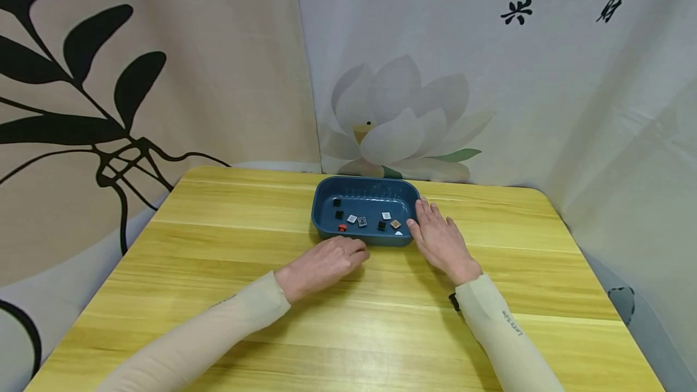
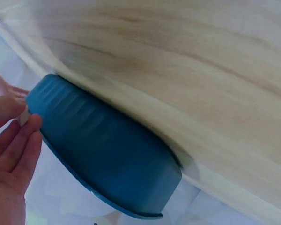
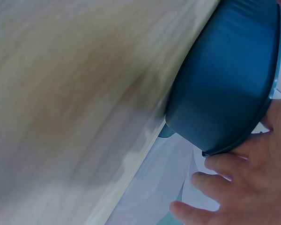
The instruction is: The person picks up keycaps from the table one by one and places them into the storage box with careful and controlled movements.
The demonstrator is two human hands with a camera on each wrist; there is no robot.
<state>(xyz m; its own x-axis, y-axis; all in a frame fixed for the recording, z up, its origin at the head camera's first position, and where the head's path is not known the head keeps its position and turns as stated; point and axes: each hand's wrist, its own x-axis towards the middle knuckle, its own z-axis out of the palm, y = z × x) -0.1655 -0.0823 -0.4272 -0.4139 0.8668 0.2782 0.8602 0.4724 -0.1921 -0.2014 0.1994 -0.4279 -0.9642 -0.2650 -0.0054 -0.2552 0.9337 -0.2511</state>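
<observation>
A dark blue plastic bin (image 1: 370, 240) stands near the far edge of the wooden table. On its floor are scattered small square pieces: black ones (image 1: 339, 215), white ones (image 1: 386, 216), a brownish one (image 1: 395, 224) and a red one (image 1: 342, 227). At the bin's near side is my left hand (image 1: 329, 262); the left wrist view shows its thumb and fingers pinching a small whitish piece (image 2: 24, 115). My right hand (image 1: 441, 241) rests against the bin's right end, fingers extended along the rim. Which face the whitish piece shows is hidden.
The wooden table (image 1: 348, 331) extends around the bin on both sides and in front. Behind it hangs a pale printed cloth (image 1: 245, 65) with leaves, a lotus and dark characters, close to the table's far edge.
</observation>
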